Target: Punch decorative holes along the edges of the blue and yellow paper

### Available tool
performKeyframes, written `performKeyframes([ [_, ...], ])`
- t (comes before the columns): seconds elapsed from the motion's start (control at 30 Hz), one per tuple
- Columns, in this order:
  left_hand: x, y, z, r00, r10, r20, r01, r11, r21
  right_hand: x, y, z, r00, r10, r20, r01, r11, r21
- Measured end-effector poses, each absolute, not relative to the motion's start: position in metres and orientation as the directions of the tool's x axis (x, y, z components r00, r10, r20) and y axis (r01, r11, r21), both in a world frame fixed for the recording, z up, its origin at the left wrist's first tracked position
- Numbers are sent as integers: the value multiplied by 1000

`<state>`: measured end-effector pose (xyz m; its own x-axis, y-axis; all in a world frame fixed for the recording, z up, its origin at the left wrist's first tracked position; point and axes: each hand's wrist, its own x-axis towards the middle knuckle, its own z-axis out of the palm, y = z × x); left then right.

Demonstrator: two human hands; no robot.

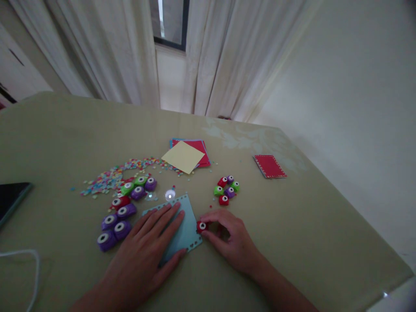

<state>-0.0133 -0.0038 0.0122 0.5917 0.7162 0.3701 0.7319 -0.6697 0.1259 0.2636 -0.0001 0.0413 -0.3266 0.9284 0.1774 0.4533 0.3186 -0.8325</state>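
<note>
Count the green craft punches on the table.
4. Left cluster: one green punch, with a second green punch beside it to the right. Right cluster: a third green punch at its left, a fourth green punch at its right. None seems hidden.

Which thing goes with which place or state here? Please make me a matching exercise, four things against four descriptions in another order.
Things:
1. Left hand
2. Right hand
3. Yellow paper square
4. Dark device

Places or states:
A. At the left edge of the picture
B. Fingers spread on the light blue paper
C. On top of a stack with red paper
D. Holding a small red punch at the light blue paper's edge

Right pairs: 1-B; 2-D; 3-C; 4-A
</note>
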Motion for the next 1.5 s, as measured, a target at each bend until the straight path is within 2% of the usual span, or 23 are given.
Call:
performKeyframes([
  [0.3,-14,-4,12,620,695,363,717,-691,98,266,1,39,-378,901,214,402,368,-838],
  [0.67,-14,-4,11,644,678,355,708,-704,61,266,2,39,-387,904,182,411,345,-844],
  [1.2,-13,-3,8,637,688,348,709,-700,86,267,0,40,-370,917,149,385,298,-873],
  [1.3,-14,-3,8,627,711,318,715,-687,129,269,0,44,-313,946,87,374,207,-904],
  [1.4,-12,-4,14,620,719,313,707,-686,174,272,6,51,-253,965,-70,410,41,-911],
  [1.5,-3,-5,28,617,711,337,682,-697,221,276,19,58,-276,935,-223,466,-73,-882],
])
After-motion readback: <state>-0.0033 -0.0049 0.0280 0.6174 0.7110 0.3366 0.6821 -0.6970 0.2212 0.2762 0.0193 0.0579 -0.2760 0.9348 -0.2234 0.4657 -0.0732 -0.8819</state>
